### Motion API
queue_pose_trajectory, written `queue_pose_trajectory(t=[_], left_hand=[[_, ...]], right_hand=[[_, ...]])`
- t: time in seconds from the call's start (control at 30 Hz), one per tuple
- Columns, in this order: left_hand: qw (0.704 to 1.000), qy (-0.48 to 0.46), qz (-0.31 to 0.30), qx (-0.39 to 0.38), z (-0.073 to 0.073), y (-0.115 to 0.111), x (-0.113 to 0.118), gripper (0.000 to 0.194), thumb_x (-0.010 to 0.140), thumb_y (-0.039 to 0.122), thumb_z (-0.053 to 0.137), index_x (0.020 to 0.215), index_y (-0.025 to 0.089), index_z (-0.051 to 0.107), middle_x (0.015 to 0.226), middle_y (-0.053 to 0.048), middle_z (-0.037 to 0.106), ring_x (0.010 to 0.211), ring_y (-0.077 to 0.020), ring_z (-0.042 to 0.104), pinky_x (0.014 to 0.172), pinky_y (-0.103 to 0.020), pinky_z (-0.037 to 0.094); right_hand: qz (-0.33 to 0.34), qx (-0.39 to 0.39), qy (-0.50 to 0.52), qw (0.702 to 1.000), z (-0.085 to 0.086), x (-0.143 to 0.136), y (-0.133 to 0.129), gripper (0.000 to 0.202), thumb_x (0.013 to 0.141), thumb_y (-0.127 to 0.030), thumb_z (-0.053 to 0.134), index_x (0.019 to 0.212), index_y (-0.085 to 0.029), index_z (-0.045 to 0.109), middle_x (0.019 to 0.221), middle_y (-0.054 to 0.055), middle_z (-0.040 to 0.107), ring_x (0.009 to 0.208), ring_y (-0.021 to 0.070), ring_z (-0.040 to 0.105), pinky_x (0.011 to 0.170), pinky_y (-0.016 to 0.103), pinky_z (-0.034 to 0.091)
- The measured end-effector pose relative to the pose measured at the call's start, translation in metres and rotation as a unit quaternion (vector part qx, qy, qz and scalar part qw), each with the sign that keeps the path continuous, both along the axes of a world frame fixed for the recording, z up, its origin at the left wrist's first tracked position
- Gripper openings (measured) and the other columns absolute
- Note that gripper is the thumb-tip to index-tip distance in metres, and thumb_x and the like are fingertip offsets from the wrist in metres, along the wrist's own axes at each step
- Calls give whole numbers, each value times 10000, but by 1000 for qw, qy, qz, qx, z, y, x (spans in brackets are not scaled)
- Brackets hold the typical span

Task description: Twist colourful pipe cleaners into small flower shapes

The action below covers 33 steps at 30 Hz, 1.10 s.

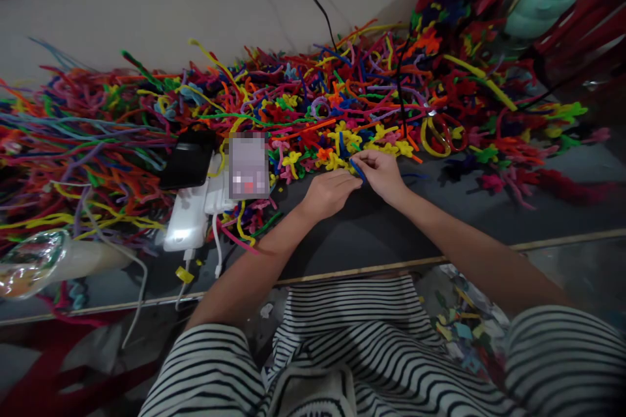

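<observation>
A blue pipe cleaner (pixel 358 170) runs between my two hands above the dark table. My left hand (pixel 328 194) has its fingers pressed together around its lower end. With thumb and forefinger, my right hand (pixel 380 174) pinches its upper part. A thin blue length (pixel 415 176) shows on the table just right of my right hand; I cannot tell if it belongs to the same piece. Just beyond my fingers lie yellow pipe-cleaner flowers (pixel 348 138).
A wide heap of coloured pipe cleaners (pixel 274 91) lines the wall. Scissors (pixel 437 137) lie on the right. Toward the left are a black phone (pixel 188 158), a white power bank (pixel 186 218) with cables and a lidded drink cup (pixel 63 264). The table's front edge (pixel 337 273) is close to me.
</observation>
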<state>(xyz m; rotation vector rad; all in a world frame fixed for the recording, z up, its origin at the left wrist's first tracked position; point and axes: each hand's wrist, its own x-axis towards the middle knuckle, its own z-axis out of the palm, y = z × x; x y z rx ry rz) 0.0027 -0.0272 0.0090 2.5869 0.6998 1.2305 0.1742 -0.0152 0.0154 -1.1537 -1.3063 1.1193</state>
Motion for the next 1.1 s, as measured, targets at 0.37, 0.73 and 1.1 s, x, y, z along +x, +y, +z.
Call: queue_pose_trajectory(t=[0.37, 0.73, 1.1], left_hand=[[979, -168, 111, -33, 5, 3, 1, 244, 1001, 337, 566, 926, 235, 775, 879, -46, 785, 831, -169, 734, 819, -371, 603], [978, 55, 180, 86, 1, 2, -8, 325, 1012, 263, 479, 1204, 185, 730, 960, -125, 779, 890, -228, 712, 848, -391, 496], [975, -41, 107, 191, 7, 2, -4, 188, 959, 169, 595, 1099, 173, 721, 906, -63, 775, 887, -177, 691, 834, -332, 563]], right_hand=[[13, 53, -64, 996, 9, 1, -7, 473, 814, -625, 689, 780, -155, 732, 695, 60, 677, 664, 164, 625, 638, 291, 488], [19, 123, -120, 985, 6, -2, -13, 393, 891, -516, 616, 754, -161, 717, 688, 39, 685, 650, 155, 616, 630, 274, 475], [-24, 76, -59, 995, 7, 2, -7, 504, 751, -667, 732, 782, -166, 775, 724, 51, 722, 661, 160, 626, 637, 284, 494]])
